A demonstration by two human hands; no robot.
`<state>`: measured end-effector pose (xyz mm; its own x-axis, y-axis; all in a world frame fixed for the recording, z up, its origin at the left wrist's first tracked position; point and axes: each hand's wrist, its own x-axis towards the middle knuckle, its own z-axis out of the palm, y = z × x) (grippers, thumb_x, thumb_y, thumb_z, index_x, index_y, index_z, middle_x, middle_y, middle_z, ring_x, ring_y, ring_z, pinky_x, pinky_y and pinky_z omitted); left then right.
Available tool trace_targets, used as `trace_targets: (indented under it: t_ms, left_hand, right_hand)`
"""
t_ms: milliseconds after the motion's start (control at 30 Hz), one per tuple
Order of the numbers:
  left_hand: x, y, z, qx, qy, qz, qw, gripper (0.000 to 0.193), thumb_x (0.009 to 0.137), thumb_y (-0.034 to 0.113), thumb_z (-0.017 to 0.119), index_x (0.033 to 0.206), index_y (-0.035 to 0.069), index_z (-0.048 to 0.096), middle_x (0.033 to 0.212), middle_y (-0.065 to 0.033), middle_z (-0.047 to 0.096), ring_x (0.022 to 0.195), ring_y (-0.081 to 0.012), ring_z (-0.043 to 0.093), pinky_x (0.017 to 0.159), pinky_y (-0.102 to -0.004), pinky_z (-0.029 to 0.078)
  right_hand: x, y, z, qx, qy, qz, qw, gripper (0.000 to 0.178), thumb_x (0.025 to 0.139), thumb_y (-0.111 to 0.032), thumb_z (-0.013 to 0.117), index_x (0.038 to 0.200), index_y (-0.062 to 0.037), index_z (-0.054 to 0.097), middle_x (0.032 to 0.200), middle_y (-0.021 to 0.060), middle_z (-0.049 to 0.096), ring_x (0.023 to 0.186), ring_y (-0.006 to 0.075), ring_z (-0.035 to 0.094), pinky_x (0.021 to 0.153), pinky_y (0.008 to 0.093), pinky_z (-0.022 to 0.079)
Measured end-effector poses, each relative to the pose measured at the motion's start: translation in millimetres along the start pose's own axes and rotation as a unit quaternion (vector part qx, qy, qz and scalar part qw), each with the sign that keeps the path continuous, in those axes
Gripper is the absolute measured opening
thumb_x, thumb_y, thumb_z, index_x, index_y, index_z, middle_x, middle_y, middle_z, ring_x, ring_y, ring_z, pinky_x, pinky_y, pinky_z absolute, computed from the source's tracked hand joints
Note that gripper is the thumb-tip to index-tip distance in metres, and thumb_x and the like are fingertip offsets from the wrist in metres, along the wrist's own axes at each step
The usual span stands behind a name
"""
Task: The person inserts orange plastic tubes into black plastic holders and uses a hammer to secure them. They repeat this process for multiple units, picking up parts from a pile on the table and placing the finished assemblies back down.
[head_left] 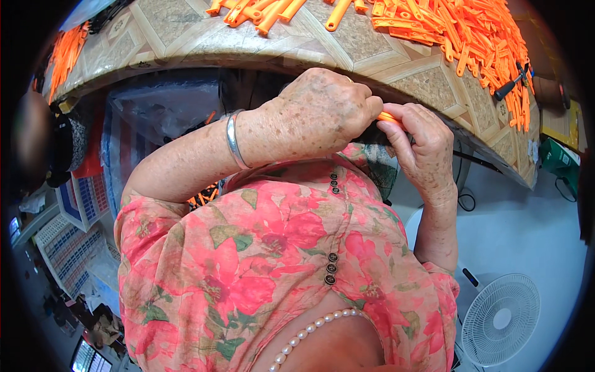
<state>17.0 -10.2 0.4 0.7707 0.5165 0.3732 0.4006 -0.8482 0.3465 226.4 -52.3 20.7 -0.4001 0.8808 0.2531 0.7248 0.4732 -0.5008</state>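
Close to the table's near edge, my two hands meet in front of my chest. My right hand [421, 133] pinches a small orange plastic piece [392, 119] between thumb and fingers; most of it is covered by the fingers. My left hand [325, 108], with a silver bangle [233, 140] at its wrist, is closed in a fist against the other end of the piece. What lies inside the left fingers is hidden. Beyond them on the table, several long orange plastic handles [338, 13] with a hole at one end lie loose.
A large heap of orange handles [452, 31] covers the table's [427, 87] right side, with a black-handled tool [509, 87] beside it. More orange pieces [67, 53] lie far left. Plastic crates [71, 248] stand at left, a white fan [501, 318] at lower right.
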Motion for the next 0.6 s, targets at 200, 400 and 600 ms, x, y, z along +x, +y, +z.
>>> trace_targets:
  t_ms: [200,400,600]
  left_hand:
    - [5,-1,1,-0.011,-0.012,0.014,1.000,0.010,0.083,0.014,0.065,0.084,0.005,0.059,0.070,-0.0095,0.059,0.064,-0.0285,0.064,0.057,-0.0413,0.051]
    - [5,-11,6,-0.067,-0.055,-0.006,0.996,0.014,0.087,0.018,0.065,0.087,0.004,0.061,0.073,-0.0117,0.063,0.066,-0.0297,0.065,0.059,-0.0413,0.051]
    - [7,-21,-22,-0.600,-0.258,-0.203,0.730,0.032,0.104,0.027,0.048,0.118,0.000,0.060,0.089,-0.0106,0.071,0.072,-0.0127,0.068,0.066,-0.0262,0.054]
  right_hand:
    - [-3,0,4,0.012,-0.010,0.016,1.000,0.009,0.086,-0.014,0.069,0.090,-0.0050,0.068,0.079,0.0098,0.067,0.074,0.0294,0.067,0.066,0.0383,0.052]
    - [-4,13,11,-0.003,0.002,-0.034,0.999,0.012,0.084,-0.014,0.071,0.091,-0.0057,0.068,0.080,0.0084,0.067,0.074,0.0273,0.065,0.068,0.0377,0.052]
    - [0,24,-10,-0.103,0.083,-0.229,0.964,0.031,0.070,-0.015,0.076,0.100,-0.0110,0.071,0.091,0.0010,0.068,0.086,0.0203,0.064,0.080,0.0393,0.054]
